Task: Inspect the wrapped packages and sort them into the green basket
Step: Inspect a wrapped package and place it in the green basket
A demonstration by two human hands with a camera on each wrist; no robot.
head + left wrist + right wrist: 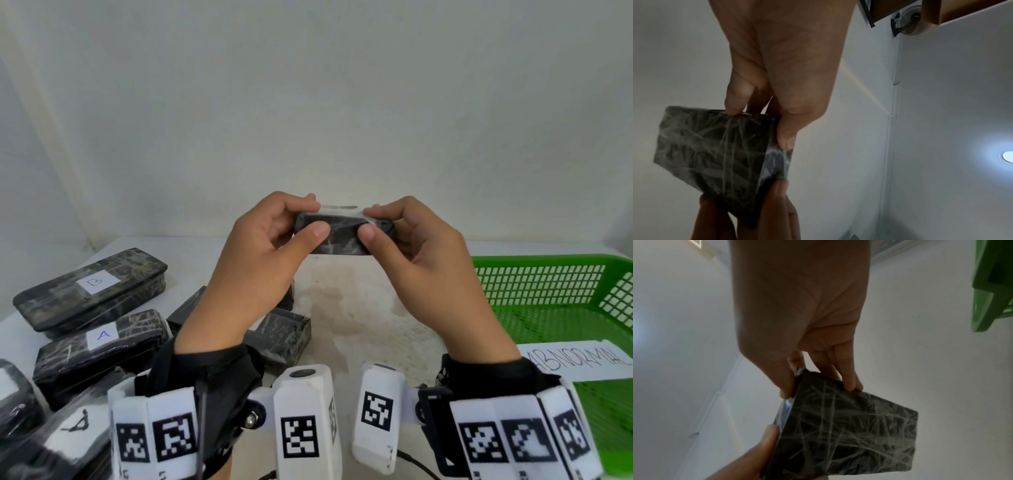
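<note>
A small black package point(342, 236) wrapped in clear film is held up in the air over the middle of the table. My left hand point(274, 236) pinches its left end between thumb and fingers. My right hand point(407, 236) pinches its right end the same way. The left wrist view shows the wrapped package point(715, 155) from below, with the left fingertips point(786, 141) on its edge. The right wrist view shows the package point(846, 431) with its crinkled film and the right fingertips point(852, 382) on its top edge. The green basket point(555, 294) stands at the right.
Several wrapped black packages lie at the left, one with a label B point(97, 282), another with a label A point(102, 335). More lie under my left wrist point(281, 335). A paper label reading ABNORMAL point(579, 363) sits on the basket's near rim. A white wall stands behind the table.
</note>
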